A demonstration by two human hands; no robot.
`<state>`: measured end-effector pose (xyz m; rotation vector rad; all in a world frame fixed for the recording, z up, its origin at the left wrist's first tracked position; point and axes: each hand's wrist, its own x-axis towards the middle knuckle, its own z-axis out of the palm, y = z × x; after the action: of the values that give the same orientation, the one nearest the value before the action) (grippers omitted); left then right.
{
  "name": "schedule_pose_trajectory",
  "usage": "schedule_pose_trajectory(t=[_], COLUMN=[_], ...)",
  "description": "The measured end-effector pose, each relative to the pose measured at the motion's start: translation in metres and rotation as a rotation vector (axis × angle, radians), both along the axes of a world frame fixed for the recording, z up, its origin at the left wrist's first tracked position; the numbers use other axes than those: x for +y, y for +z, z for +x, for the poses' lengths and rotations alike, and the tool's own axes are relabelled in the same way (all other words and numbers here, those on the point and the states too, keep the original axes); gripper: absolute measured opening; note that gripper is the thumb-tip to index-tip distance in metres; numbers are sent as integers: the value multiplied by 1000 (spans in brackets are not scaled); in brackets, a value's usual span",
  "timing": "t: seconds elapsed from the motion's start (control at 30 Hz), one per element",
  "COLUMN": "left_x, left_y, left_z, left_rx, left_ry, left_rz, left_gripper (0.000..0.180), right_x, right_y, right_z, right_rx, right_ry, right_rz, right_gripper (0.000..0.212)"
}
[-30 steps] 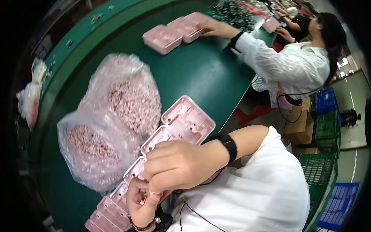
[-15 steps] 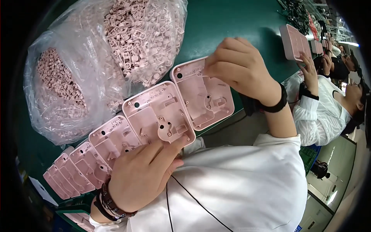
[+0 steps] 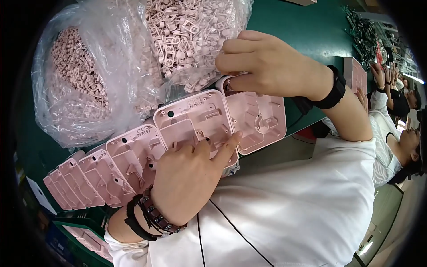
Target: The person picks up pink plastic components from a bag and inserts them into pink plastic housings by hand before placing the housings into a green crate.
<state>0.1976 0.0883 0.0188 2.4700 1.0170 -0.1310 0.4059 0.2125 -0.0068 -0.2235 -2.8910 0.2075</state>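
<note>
Currently the left hand [image 3: 189, 178] rests flat, fingers spread, on a pink plastic shell [image 3: 195, 122] in the overlapping row on the green table [image 3: 307, 26]. Right hand [image 3: 267, 62] pinches the neighbouring shell [image 3: 260, 120] at its top edge. Shells appear light, rigid, thin-walled; grip by the rims.

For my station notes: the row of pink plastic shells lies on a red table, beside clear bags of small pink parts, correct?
Not quite: in the head view the table is green, not red. The pink shells do lie in a row beside the clear bags of small pink parts.
</note>
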Motion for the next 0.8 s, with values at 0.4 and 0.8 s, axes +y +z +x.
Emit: schedule_pose_trajectory(t=[0.4,0.8], left_x=[1,1], left_y=[2,11], left_z=[-1,-20], left_rx=[-86,-279], left_ry=[62,155], left_rz=[-38,-132], left_gripper=[39,44], right_x=[-15,-29], right_y=[17,18], right_z=[5,10], right_rx=[-164,-191], right_ry=[-188,-414], right_rz=[-144,-76], right_gripper=[17,25])
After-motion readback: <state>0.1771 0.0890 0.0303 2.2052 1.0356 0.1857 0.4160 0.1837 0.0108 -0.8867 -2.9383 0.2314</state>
